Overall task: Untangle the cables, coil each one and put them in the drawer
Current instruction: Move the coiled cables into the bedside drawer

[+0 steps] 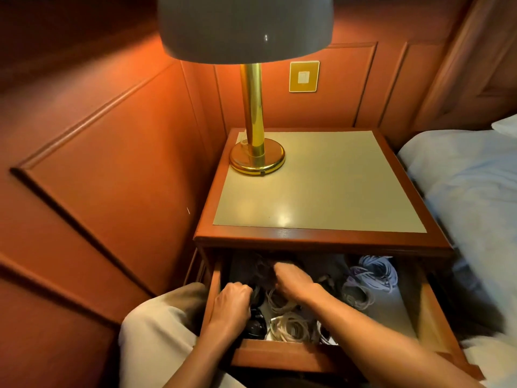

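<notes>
Wood-panelled bedside corner, nightstand [321, 236] under lamp [251, 107]. Both hands in open drawer [282, 351] — left hand [233, 306] grips black cable [254, 326], right hand [293, 281] curled, contents unclear. Pale coils [291, 327] limp, light — lift by whole loop.

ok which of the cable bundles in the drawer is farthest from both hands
The pale bluish-grey coil in the drawer's back right corner. The beige coils lie at the front, right beside the left hand and right hand.

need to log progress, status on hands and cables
Both hands in the open drawer: left hand grips black cable, right hand curled in the dark tangle. Pale coils lie inside. Nothing blocking.
</notes>
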Demonstrator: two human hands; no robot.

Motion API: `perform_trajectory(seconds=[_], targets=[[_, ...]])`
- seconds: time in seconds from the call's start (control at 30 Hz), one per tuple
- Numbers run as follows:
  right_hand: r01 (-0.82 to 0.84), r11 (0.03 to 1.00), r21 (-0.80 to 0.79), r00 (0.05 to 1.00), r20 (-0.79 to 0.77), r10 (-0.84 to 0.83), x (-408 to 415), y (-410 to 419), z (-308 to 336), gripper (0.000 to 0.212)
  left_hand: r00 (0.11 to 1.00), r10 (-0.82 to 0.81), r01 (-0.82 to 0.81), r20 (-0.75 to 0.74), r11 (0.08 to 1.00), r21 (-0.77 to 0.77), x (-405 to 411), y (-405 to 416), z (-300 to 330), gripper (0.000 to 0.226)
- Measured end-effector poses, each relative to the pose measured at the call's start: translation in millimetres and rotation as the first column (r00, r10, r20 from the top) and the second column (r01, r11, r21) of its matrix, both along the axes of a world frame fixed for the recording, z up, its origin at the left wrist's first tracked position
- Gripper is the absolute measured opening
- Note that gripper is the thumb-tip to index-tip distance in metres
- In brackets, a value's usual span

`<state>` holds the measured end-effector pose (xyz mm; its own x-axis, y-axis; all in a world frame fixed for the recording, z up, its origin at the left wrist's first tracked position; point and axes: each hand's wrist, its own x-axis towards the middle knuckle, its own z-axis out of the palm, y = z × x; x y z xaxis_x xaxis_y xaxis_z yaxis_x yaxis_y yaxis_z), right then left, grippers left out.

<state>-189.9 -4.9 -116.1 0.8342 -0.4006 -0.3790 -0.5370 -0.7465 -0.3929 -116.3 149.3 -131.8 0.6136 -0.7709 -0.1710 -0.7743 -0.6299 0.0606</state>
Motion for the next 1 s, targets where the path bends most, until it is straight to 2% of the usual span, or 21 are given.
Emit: perform_trajectory(seconds=[0.1,0.3,0.4,0.53,0.6,0.7,0.77,0.83,0.87,0.9,1.0], targets=[[0.006,0.997,0.074,0.999,-0.038,-0.003,13,5,-13,0.036,1.000,-0.002,0.002,-0.030,1.000,-0.028,0,2,-4,0.021],[0.094,0.993,0.078,0.995,0.006,-0.095,16,15,-24,0.031,0.999,-0.011,0.006,-0.046,0.995,-0.104,2,3,-6,0.022],[0.171,0.973,0.152,0.985,0.006,-0.174,14,11,-30,0.034,0.998,-0.014,0.004,-0.060,0.986,-0.166,2,4,-6,0.022],[0.156,0.968,0.194,0.987,0.000,-0.159,13,-10,-38,0.048,0.997,-0.025,0.009,-0.074,0.977,-0.213,4,6,-5,0.020],[0.150,0.967,0.207,0.988,0.015,-0.156,15,-21,-45,0.049,0.996,-0.026,0.007,-0.085,0.977,-0.215,4,7,-5,0.021],[0.164,0.961,0.222,0.986,-0.056,-0.156,18,-32,-61,0.049,0.996,-0.032,0.013,-0.086,0.976,-0.217,3,7,-4,0.022],[0.197,0.956,0.217,0.980,-0.039,-0.193,18,-32,-61,0.039,0.996,-0.031,0.013,-0.082,0.976,-0.215,3,7,-3,0.022],[0.230,0.959,0.167,0.963,0.104,-0.249,16,-33,-59,0.009,0.997,-0.029,0.013,-0.078,0.981,-0.196,3,7,-4,0.023],[0.232,0.961,0.148,0.955,0.152,-0.254,15,-33,-58,0.005,0.997,-0.027,0.012,-0.077,0.983,-0.182,3,7,-3,0.023],[0.216,0.964,0.153,0.955,0.174,-0.242,13,-33,-58,0.006,0.997,-0.027,0.013,-0.077,0.985,-0.170,3,7,-4,0.023],[0.121,0.966,0.229,0.980,0.129,-0.153,4,-38,-45,0.031,0.996,-0.033,0.021,-0.078,0.989,-0.144,3,6,-7,0.027]])
